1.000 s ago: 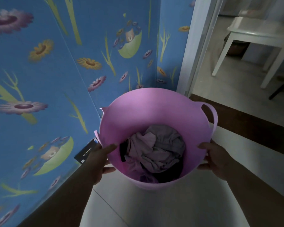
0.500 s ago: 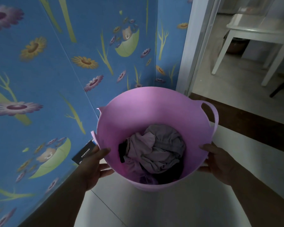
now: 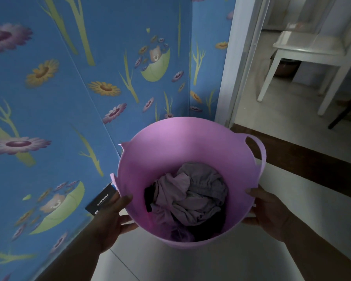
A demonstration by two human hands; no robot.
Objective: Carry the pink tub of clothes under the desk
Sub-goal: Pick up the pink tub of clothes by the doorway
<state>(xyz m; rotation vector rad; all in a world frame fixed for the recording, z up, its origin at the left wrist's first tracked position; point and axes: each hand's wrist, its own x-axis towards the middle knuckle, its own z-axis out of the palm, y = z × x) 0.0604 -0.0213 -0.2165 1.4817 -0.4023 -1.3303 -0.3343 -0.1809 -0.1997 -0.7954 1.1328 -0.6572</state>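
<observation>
Round pink plastic tub (image 3: 176, 151) of crumpled clothes (image 3: 187, 196) has edged closer to the white doorframe (image 3: 234, 63); left hand (image 3: 109, 218) and right hand (image 3: 268, 212) fingers still clasp its sides, carry ongoing.

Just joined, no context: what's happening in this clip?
A person holds a pink tub of clothes with both hands, left hand and right hand pressed against its sides rather than on the handle. The left hand also pins a dark box. They stand by a blue floral wall, near a doorway with a white chair beyond.
</observation>
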